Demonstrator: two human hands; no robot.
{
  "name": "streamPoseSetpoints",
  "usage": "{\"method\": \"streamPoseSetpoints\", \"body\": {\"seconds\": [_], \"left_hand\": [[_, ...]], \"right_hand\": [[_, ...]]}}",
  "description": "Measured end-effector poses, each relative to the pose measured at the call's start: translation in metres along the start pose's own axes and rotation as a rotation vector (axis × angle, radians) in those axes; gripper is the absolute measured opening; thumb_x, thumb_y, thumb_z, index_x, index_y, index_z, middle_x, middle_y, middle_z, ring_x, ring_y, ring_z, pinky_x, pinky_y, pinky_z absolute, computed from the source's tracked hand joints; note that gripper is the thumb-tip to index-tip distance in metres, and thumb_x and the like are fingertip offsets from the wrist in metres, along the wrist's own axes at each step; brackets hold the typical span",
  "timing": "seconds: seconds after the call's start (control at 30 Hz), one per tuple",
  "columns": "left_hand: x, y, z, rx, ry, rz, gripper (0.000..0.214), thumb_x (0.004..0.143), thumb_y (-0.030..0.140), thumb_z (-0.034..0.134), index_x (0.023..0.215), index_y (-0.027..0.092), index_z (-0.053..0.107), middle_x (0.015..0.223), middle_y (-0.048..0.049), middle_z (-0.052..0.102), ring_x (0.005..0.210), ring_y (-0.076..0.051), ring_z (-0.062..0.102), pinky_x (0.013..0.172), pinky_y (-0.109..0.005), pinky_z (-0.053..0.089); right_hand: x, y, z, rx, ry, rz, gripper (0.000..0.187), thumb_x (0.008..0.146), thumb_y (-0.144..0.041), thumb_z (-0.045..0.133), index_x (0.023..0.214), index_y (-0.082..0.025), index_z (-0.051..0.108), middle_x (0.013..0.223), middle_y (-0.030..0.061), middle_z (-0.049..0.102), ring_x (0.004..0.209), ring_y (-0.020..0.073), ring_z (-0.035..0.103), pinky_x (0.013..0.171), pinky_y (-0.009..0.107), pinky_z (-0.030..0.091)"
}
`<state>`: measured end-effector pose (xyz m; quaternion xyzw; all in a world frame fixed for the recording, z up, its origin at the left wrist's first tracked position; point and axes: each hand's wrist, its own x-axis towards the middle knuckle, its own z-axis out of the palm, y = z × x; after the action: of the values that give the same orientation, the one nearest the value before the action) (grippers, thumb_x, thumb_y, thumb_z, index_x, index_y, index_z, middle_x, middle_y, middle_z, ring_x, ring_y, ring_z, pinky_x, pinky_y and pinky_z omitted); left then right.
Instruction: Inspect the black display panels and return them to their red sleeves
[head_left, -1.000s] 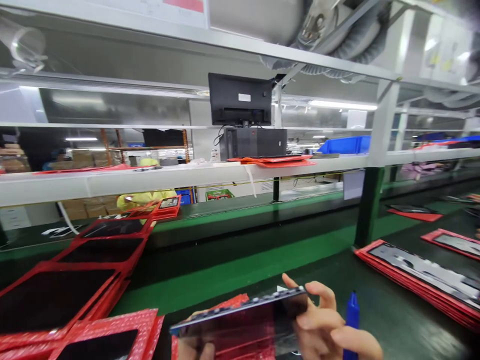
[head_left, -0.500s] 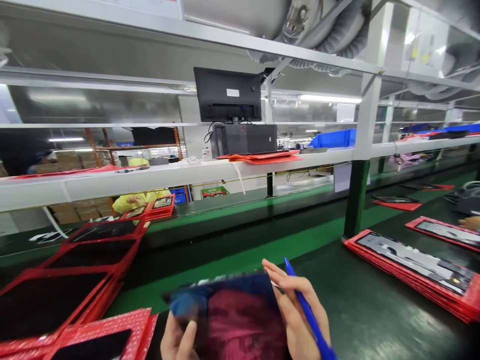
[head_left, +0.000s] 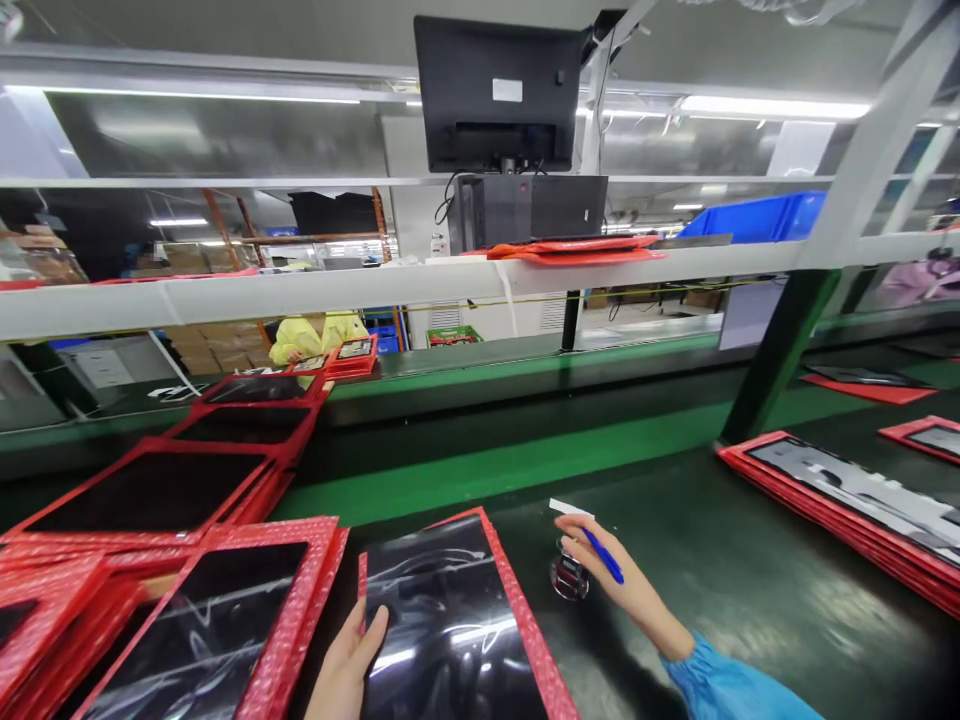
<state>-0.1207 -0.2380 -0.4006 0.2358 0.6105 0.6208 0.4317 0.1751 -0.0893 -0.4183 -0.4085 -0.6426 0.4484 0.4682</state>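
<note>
My left hand grips the left edge of a glossy black screen panel, its thumb on top. Under the panel lies a red bubble-wrap sheet, showing along the right side. A blue pen is tucked in my right hand, which reaches over the dark bench away from the panel. Right by its fingers stand a small round, shiny, clear-and-dark object and a white strip. Whether those fingers touch either one is unclear.
Black panels in red bubble wrap are stacked at left. A pile of red-wrapped parts sits at right, near a green-based post. A shelf beam crosses ahead, with a monitor above. A person in yellow works beyond.
The panel, held up by both hands before, is now down over the red bubble wrap. My right hand has left it and moved right, still with the pen. The view has shifted.
</note>
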Motion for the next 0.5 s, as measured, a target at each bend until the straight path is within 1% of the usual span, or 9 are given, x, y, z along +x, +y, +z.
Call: {"method": "streamPoseSetpoints", "body": {"seconds": [0.07,0.17,0.27,0.37,0.4,0.43,0.47,0.5], "left_hand": [[0.001,-0.006,-0.002,0.028,-0.021,-0.029,0.047,0.062,0.048,0.078,0.100,0.022,0.070,0.114,-0.0077,0.071,0.136,-0.033,0.037,0.115,-0.047,0.023],[0.004,-0.011,-0.005,0.067,-0.042,-0.050,0.049,0.065,0.053,0.074,0.104,0.023,0.068,0.112,-0.0085,0.072,0.136,-0.034,0.038,0.114,-0.051,0.024],[0.010,-0.013,-0.006,0.100,-0.089,-0.030,0.054,0.060,0.053,0.076,0.104,0.023,0.068,0.105,-0.0082,0.074,0.129,-0.035,0.047,0.111,-0.050,0.031],[0.017,-0.011,-0.010,0.128,-0.148,0.006,0.057,0.051,0.054,0.081,0.097,0.021,0.070,0.091,-0.0068,0.076,0.114,-0.034,0.060,0.103,-0.045,0.042],[0.019,-0.009,-0.012,0.143,-0.165,0.011,0.056,0.051,0.055,0.081,0.093,0.021,0.070,0.084,-0.0063,0.076,0.104,-0.033,0.065,0.097,-0.043,0.047],[0.021,-0.005,-0.016,0.172,-0.181,0.010,0.053,0.051,0.057,0.080,0.089,0.020,0.071,0.074,-0.0056,0.074,0.090,-0.032,0.070,0.086,-0.042,0.053],[0.023,-0.001,-0.021,0.213,-0.195,0.004,0.049,0.052,0.058,0.079,0.082,0.020,0.071,0.063,-0.0045,0.071,0.072,-0.029,0.071,0.072,-0.039,0.056],[0.025,0.003,-0.027,0.258,-0.201,0.002,0.046,0.053,0.059,0.079,0.075,0.019,0.071,0.054,-0.0029,0.066,0.057,-0.025,0.067,0.057,-0.035,0.055]], "right_hand": [[-0.004,0.009,-0.003,0.005,-0.036,0.022,0.049,0.071,-0.061,0.070,0.094,-0.019,0.067,0.098,0.0122,0.075,0.096,0.0296,0.070,0.093,0.046,0.051],[-0.006,0.014,-0.004,0.037,-0.036,0.035,0.047,0.075,-0.058,0.068,0.098,-0.018,0.066,0.100,0.0135,0.075,0.099,0.0299,0.070,0.094,0.047,0.050],[-0.005,0.014,-0.003,0.079,-0.036,0.050,0.044,0.075,-0.057,0.070,0.095,-0.018,0.066,0.099,0.0142,0.076,0.098,0.0315,0.070,0.092,0.048,0.051],[-0.006,0.014,-0.003,0.114,-0.041,0.059,0.044,0.073,-0.057,0.072,0.092,-0.018,0.065,0.097,0.0150,0.077,0.100,0.0331,0.070,0.092,0.048,0.052],[-0.007,0.014,-0.002,0.123,-0.043,0.060,0.044,0.073,-0.057,0.072,0.093,-0.018,0.064,0.097,0.0154,0.077,0.101,0.0333,0.070,0.093,0.049,0.051],[-0.007,0.015,-0.002,0.130,-0.047,0.060,0.045,0.073,-0.056,0.072,0.095,-0.018,0.064,0.099,0.0157,0.077,0.102,0.0333,0.069,0.094,0.049,0.051],[-0.007,0.015,0.000,0.134,-0.054,0.058,0.045,0.074,-0.056,0.071,0.098,-0.018,0.063,0.101,0.0159,0.076,0.104,0.0331,0.069,0.094,0.049,0.051],[-0.007,0.016,0.001,0.136,-0.067,0.053,0.045,0.076,-0.055,0.070,0.100,-0.018,0.063,0.102,0.0160,0.076,0.104,0.0326,0.069,0.095,0.048,0.051]]}}
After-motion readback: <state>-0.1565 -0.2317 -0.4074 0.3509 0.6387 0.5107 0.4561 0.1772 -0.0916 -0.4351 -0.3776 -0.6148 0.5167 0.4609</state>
